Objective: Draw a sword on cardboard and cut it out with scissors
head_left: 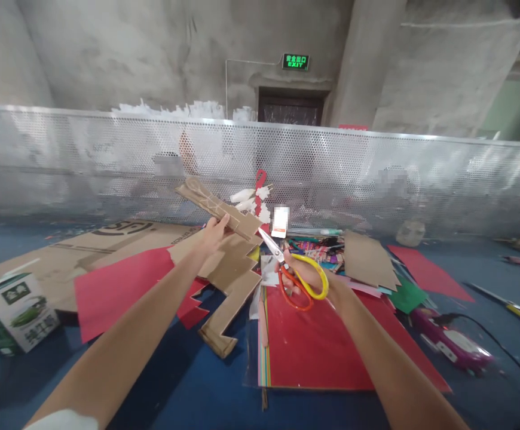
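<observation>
My left hand [215, 232] pinches a cardboard strip [217, 209] with lines drawn on it, raised above the blue table. My right hand [298, 275] is wrapped round scissors [279, 254] with one yellow and one red handle loop. The scissor blades point up and left, their tip at the strip's right end; whether they touch it is hard to tell. Below the strip lies a large cardboard piece [228, 269] with a stepped edge. A stack of coloured paper with a red top sheet [323, 346] lies under my right hand.
Flat cardboard [103, 248] and a red sheet [116, 286] lie left, beside a green-white box [29, 316]. At right are a purple device [452, 343] with a black cable, a green piece [407, 294] and other scissors [517, 309]. A perforated metal panel [130, 161] stands behind.
</observation>
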### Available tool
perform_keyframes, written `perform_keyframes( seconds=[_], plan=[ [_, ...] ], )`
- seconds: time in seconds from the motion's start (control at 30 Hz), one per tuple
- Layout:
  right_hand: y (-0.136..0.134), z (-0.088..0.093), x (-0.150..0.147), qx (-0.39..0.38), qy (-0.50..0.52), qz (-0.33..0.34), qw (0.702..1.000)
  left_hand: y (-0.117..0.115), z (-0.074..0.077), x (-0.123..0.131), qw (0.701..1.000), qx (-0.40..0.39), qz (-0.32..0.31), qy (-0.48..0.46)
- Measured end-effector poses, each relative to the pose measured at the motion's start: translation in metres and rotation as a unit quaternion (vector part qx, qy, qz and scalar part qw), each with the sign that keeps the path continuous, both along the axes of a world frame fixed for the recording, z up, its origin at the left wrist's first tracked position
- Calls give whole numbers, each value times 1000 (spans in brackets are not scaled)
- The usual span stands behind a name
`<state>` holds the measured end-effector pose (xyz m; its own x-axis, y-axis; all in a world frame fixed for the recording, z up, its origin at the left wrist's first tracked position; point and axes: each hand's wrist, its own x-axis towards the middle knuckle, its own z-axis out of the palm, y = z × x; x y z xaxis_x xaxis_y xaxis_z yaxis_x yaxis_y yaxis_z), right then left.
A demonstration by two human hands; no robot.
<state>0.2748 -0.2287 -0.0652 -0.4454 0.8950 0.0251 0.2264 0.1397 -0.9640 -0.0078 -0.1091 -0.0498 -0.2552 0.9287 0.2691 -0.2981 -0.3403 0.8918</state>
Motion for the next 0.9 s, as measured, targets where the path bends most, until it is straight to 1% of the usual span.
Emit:
perform_keyframes(
  seconds=[0.1,0.13,0.3,0.47,0.57,0.67,0.77,0.9],
  plan=[
    [1,-1,1,-22,32,65,997,0,2,-2,997,-13,-52,59],
    [0,0,1,-19,37,72,997,0,4,-2,995,-15,-65,78],
    [-2,1,0,-5,47,53,998,-6,14,2,979,-23,-120,162],
    [-2,-1,-1,-11,58,60,996,-17,20,8,966,-30,-161,201],
    [-5,0,-2,-27,76,72,994,-21,21,12,963,-30,-166,211],
    [-5,0,-3,-48,86,70,993,-23,22,13,963,-26,-156,217],
    [1,-7,-3,-59,69,60,994,-24,23,14,965,-19,-141,221],
    [9,-16,-3,-74,52,64,994,-22,25,15,967,-7,-124,225]
  ],
)
